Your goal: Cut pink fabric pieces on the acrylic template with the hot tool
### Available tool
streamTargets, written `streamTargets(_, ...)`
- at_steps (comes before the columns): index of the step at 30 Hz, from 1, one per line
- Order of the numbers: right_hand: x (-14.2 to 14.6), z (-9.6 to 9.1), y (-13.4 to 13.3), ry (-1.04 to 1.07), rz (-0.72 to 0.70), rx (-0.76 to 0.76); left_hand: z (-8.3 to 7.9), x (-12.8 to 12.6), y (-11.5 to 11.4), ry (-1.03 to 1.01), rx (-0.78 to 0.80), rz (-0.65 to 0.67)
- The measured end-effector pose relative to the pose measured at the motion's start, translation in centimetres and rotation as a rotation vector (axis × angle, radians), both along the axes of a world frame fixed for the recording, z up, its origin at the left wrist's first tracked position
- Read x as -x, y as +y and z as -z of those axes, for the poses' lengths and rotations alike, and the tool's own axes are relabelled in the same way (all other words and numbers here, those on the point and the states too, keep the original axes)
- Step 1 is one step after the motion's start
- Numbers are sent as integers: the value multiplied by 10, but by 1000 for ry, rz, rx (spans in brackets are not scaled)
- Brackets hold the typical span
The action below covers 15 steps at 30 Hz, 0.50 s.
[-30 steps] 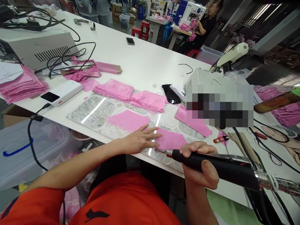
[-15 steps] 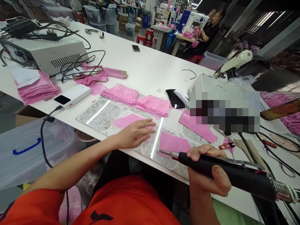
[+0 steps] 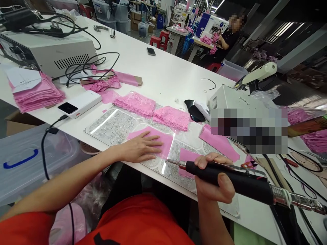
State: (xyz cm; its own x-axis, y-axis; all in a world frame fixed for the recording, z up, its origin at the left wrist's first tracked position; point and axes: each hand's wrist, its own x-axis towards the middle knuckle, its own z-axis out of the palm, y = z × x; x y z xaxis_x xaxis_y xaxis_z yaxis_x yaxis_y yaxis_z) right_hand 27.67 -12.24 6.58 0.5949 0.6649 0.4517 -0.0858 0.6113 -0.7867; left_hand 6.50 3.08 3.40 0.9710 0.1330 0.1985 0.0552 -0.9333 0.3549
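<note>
My left hand [image 3: 141, 148] lies flat, fingers spread, on a pink fabric piece [image 3: 166, 139] on the patterned clear mat [image 3: 109, 127]. In my right hand [image 3: 217, 177] is a black corded handheld tool [image 3: 242, 183] with a slim pointed metal tip. The fingers wrap round its handle, and the tip points left, just right of my left hand; whether it touches the mat I cannot tell. Partly behind the tool lies a second pink piece [image 3: 187, 154]. Two stacks of pink lace fabric, a left stack [image 3: 135, 103] and a right stack [image 3: 171, 117], sit along the mat's far edge.
A grey-white machine box [image 3: 247, 102] stands at right, and another metal box [image 3: 61, 54] with cables at left. A white power bank [image 3: 80, 103], a pink fabric pile [image 3: 38, 92] and a black phone [image 3: 151, 51] lie on the white table [image 3: 176, 75]. A person [image 3: 231, 37] sits farther back.
My left hand has moved slightly left and now lies flat on the pink piece, more of which shows. My right hand has shifted left with the tool, bringing its tip nearer my left hand.
</note>
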Motion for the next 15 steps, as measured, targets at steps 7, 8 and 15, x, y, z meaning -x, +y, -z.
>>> streamTargets(7,0,5,3,-37,15,21,2,3,3,-30,38,6)
streamTargets(8,-1,5,3,-40,14,26,2,3,2,-34,35,5)
streamTargets(15,-2,4,1,-43,12,31,3,1,0,-13,-49,-9)
